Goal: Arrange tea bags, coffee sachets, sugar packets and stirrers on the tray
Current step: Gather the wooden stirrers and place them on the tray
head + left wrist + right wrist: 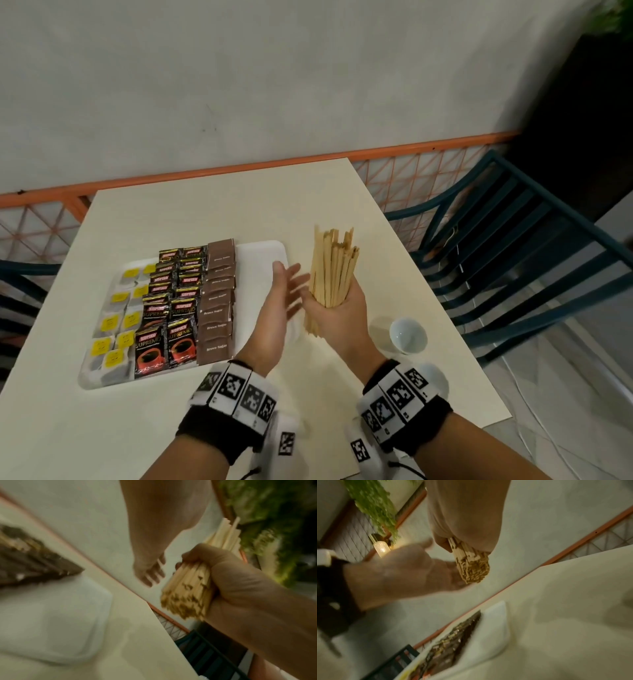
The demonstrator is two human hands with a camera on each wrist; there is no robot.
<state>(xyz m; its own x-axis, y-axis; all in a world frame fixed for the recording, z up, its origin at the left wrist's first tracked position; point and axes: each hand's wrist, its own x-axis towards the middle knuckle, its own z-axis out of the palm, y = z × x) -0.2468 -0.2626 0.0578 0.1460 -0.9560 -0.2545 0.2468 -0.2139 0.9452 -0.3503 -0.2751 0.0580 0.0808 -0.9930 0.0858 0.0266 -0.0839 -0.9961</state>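
the right hand (pixel 337 317) grasps a bundle of wooden stirrers (pixel 332 270) held above the table (pixel 308 192), long axis near upright, tops fanned away from the person. the left hand (pixel 279 301) is flat and released, just beside the bundle. the white tray (pixel 263 260) holds tea bags (pixel 116 322), coffee sachets (pixel 171 308) and brown sugar packets (pixel 217 301) in columns, its right side bare. a white cup (pixel 407 334) stands right of the hands.

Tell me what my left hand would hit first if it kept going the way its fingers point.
Probably the stirrers held in the right hand; the left hand looks just short of them, though depth is unclear.
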